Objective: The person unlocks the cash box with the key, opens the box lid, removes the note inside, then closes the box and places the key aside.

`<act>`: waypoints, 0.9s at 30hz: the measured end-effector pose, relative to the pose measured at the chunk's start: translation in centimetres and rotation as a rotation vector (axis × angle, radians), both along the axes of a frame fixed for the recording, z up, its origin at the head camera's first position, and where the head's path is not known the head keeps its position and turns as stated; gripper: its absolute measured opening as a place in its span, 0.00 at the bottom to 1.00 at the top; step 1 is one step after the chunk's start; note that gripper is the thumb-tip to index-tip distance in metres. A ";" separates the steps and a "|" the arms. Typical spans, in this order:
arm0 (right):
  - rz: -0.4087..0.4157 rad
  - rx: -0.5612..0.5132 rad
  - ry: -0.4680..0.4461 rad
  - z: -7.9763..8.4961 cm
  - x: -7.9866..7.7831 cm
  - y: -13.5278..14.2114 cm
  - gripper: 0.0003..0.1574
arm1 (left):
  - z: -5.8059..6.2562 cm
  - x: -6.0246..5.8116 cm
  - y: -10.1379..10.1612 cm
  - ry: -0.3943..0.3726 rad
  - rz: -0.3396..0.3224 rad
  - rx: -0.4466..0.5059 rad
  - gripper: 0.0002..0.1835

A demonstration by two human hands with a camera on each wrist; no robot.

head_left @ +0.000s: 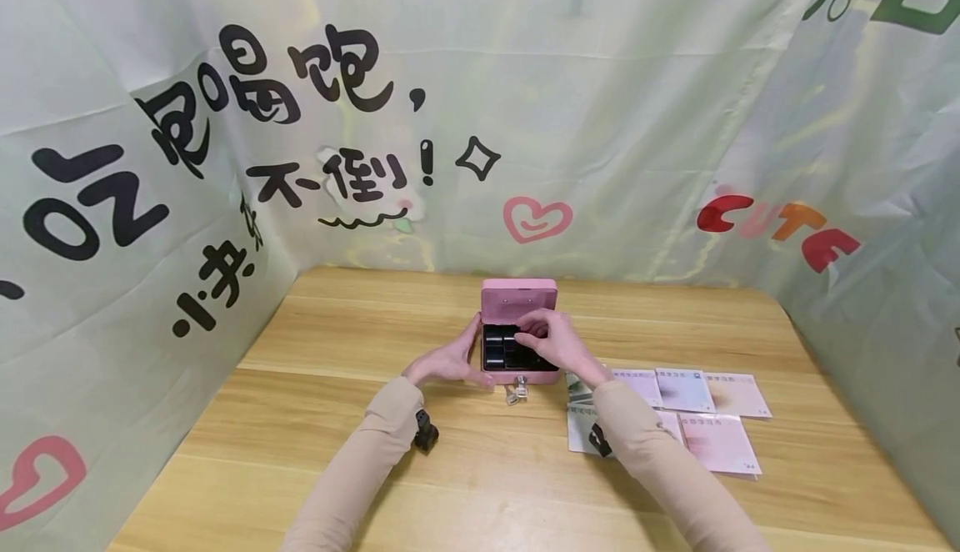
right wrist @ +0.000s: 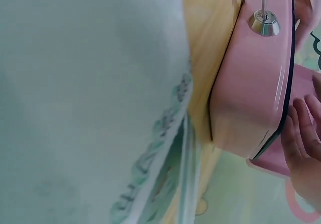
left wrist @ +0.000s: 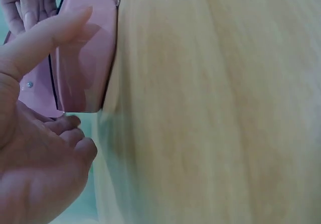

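Observation:
A pink cash box point(head_left: 525, 378) stands on the table with its lid point(head_left: 517, 302) raised and a black compartment tray point(head_left: 495, 356) inside. At its left side my left hand point(head_left: 447, 362) holds it, the thumb lying over the front face and the other fingers round the side, as the left wrist view shows. Over the tray's right part is my right hand point(head_left: 558, 342), its fingers loosely bent and reaching down into the box. I see nothing between those fingers; the fingertips are partly hidden. A key sits in the front lock point(right wrist: 266, 22), with other keys point(head_left: 512, 397) hanging from it.
Paper notes lie in two rows at the right, among them a blue one point(head_left: 686, 390) and a pink one point(head_left: 720, 444), partly under my right forearm. The wooden table point(head_left: 480, 469) is bordered by a printed cloth point(head_left: 637, 118) behind and at both sides.

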State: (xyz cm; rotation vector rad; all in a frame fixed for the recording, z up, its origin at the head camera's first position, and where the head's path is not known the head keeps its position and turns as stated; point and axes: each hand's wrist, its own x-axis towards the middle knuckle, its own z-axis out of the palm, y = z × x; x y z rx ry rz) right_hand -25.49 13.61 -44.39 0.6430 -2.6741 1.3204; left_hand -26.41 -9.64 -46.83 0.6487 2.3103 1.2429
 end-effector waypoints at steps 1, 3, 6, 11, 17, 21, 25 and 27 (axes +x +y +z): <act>-0.023 -0.019 0.001 0.0 0.1 0.1 0.14 | 0.1 0.0 0.0 0.007 0.005 0.003 0.73; -0.073 -0.064 -0.002 0.1 0.2 0.3 0.13 | 0.4 0.1 0.0 0.025 0.015 0.013 0.73; -0.150 -0.152 -0.004 0.3 0.4 0.5 0.11 | 0.8 0.2 -0.1 0.033 0.040 0.033 0.73; -0.324 -0.332 -0.017 0.4 0.4 0.7 0.11 | 1.1 0.4 -0.1 0.017 0.126 0.083 0.70; -0.465 -0.542 -0.040 0.5 0.6 0.8 0.19 | 1.3 0.6 0.8 0.031 0.245 0.228 0.62; -0.491 -0.583 -0.055 0.5 0.6 0.8 0.28 | 1.5 0.8 1.5 0.092 0.338 0.311 0.58; -0.461 -0.603 -0.098 0.5 0.6 0.8 0.35 | 1.7 1.0 2.2 0.169 0.383 0.316 0.56; -0.431 -0.606 -0.138 0.5 0.7 0.9 0.38 | 1.9 1.1 2.4 0.184 0.386 0.309 0.53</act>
